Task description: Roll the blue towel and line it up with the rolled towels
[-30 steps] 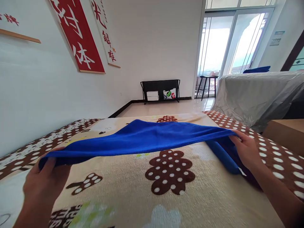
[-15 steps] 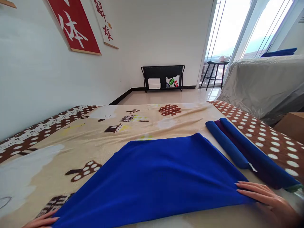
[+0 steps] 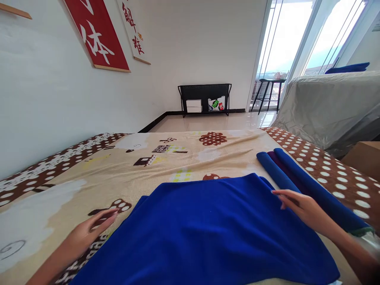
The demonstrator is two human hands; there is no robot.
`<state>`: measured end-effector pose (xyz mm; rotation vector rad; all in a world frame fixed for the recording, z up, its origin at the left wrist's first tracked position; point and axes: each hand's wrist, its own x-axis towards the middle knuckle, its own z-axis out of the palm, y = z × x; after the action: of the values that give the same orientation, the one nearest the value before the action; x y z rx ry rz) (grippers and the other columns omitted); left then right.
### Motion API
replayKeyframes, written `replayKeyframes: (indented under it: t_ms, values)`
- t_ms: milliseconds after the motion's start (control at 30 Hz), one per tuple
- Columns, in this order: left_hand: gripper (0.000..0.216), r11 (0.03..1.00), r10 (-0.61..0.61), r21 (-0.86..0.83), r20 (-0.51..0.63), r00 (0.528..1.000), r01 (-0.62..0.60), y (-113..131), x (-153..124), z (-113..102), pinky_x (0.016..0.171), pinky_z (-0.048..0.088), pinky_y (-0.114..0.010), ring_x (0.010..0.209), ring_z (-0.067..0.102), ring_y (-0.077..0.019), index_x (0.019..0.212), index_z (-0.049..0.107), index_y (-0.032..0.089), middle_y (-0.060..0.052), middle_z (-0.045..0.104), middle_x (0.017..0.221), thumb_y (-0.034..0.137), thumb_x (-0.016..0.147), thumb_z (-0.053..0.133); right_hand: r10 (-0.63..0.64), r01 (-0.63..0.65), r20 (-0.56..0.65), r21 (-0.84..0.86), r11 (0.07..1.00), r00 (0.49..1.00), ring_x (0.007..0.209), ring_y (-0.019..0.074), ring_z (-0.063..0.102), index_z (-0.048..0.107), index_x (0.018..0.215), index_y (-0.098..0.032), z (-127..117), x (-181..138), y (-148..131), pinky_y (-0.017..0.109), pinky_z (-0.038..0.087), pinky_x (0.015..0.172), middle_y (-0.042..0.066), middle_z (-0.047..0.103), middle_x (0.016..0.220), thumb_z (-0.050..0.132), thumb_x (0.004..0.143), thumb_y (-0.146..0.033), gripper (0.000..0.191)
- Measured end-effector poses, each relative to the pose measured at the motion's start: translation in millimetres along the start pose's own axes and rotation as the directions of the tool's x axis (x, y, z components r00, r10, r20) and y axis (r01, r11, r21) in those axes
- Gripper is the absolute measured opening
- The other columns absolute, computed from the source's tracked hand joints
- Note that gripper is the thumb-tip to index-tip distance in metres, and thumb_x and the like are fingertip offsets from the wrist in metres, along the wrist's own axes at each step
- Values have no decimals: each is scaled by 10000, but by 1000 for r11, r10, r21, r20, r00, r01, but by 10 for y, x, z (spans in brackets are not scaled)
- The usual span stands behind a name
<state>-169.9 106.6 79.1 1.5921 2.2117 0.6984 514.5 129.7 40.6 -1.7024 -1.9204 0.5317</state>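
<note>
The blue towel (image 3: 208, 233) lay spread on the patterned blanket (image 3: 148, 166), its near edge cut off. The left hand (image 3: 86, 233) and right hand (image 3: 303, 206) rested flat at its sides, fingers extended, gripping nothing. 3 rolled towels (image 3: 297, 178) lay just right, partly hidden.

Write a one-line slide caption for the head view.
Both open hands, left hand and right hand, flank a bright blue cloth spread on a beige patterned blanket, beside rolled blue cloths.
</note>
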Motion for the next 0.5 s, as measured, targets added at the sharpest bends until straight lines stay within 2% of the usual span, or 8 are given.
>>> replayKeyframes:
  t_ms: [33, 67, 133, 200, 267, 367, 500]
  values:
    - [695, 999, 34, 6, 80, 996, -35, 84, 171, 142, 767, 589, -383, 1006, 710, -320, 1086, 702, 332, -22, 760, 1082, 840, 631, 569, 18, -20, -30, -80, 997, 999, 774, 214, 678, 619, 1310, -272, 40, 276, -98, 353, 538, 812, 65, 712, 833, 365, 978, -484, 469]
    - [711, 995, 87, 30, 109, 990, -90, 179, 322, 297, 798, 580, -397, 1023, 702, -326, 1141, 682, 282, -70, 741, 1129, 801, 668, 569, 64, -82, -104, -178, 981, 992, 758, 195, 672, 625, 1296, -245, 113, 519, -173, 330, 524, 806, 62, 713, 863, 326, 996, -407, 453]
    - [693, 986, 159, 40, 88, 983, -163, 363, 536, 617, 960, 515, -415, 1118, 655, -324, 1153, 664, 221, -116, 703, 1189, 732, 692, 586, 111, -156, -190, -240, 958, 975, 859, 202, 675, 635, 1269, -204, 322, 871, -241, 325, 499, 824, 103, 692, 1083, 360, 979, -301, 411]
    - [650, 980, 192, 54, 39, 981, -194, 478, 623, 882, 1052, 437, -455, 1176, 606, -334, 1151, 645, 187, -142, 682, 1194, 682, 741, 546, 161, -227, -247, -267, 937, 956, 895, 225, 675, 648, 1235, -176, 551, 1033, -218, 332, 490, 791, 138, 637, 1198, 408, 955, -267, 380]
    - [595, 977, 204, 56, 17, 979, -205, 496, 628, 1029, 1063, 416, -465, 1173, 598, -333, 1120, 639, 181, -143, 681, 1177, 649, 778, 505, 189, -269, -277, -288, 919, 942, 868, 220, 675, 641, 1239, -176, 731, 1052, -146, 324, 482, 750, 140, 609, 1222, 423, 955, -272, 370]
    - [563, 980, 193, 35, 44, 980, -195, 381, 607, 1005, 1030, 443, -446, 1114, 632, -326, 1031, 663, 179, -136, 702, 1140, 660, 768, 534, 186, -280, -298, -311, 908, 936, 881, 198, 667, 602, 1285, -206, 846, 976, -30, 302, 472, 757, 105, 581, 1256, 454, 962, -319, 373]
    - [661, 990, 140, 2, 95, 986, -140, 152, 650, 745, 1024, 463, -457, 1132, 637, -362, 1008, 709, 160, -156, 712, 1168, 705, 637, 681, 221, -321, -319, -309, 895, 922, 936, 203, 655, 604, 1265, -188, 801, 926, 75, 299, 469, 802, 102, 587, 1225, 473, 966, -387, 382]
